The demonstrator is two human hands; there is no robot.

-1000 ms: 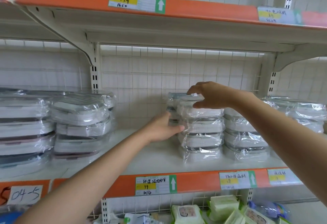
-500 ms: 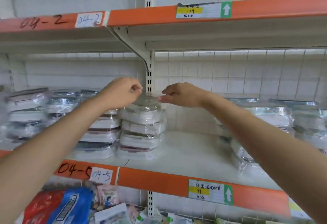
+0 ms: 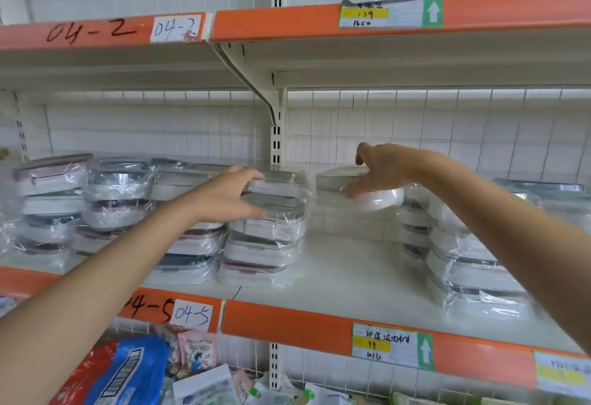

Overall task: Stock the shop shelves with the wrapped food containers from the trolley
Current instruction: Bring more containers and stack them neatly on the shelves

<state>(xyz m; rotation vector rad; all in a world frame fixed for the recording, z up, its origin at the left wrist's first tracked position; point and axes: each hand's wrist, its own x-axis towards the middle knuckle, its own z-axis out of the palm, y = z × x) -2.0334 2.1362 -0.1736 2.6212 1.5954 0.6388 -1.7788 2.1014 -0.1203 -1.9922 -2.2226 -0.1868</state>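
The shelf (image 3: 335,280) is a smooth white board with an orange front strip, backed by a white wire grid. On it stand stacks of shallow, rounded-corner containers, white-bodied with grey or pinkish lids, each wrapped in crinkled clear film that catches the light.

The left hand (image 3: 224,200) reaches to the middle stack (image 3: 265,238). Its fingers lie nearly straight over the lid of the top container (image 3: 278,180), and the thumb sits lower against the film of the box beneath, so the grip is spread across the stack's upper left corner rather than closed round anything.

The right hand (image 3: 380,169) holds a single wrapped container (image 3: 339,184) in the air, above the bare stretch of shelf. The thumb lies low on its near side, toward the white rounded base, and the fingers curl over the grey lid, so the grip pinches the box at its right end. The box hangs level, just right of the middle stack's top, with a narrow gap between them.

Open board runs from the middle stack to the right-hand stack (image 3: 463,260), and from the back grid to the front strip. More stacks (image 3: 64,206) crowd the left part of the shelf, touching one another. The upper shelf's underside leaves some headroom over the stacks.

A price label (image 3: 391,345) with a green arrow is stuck on the orange strip below the gap.
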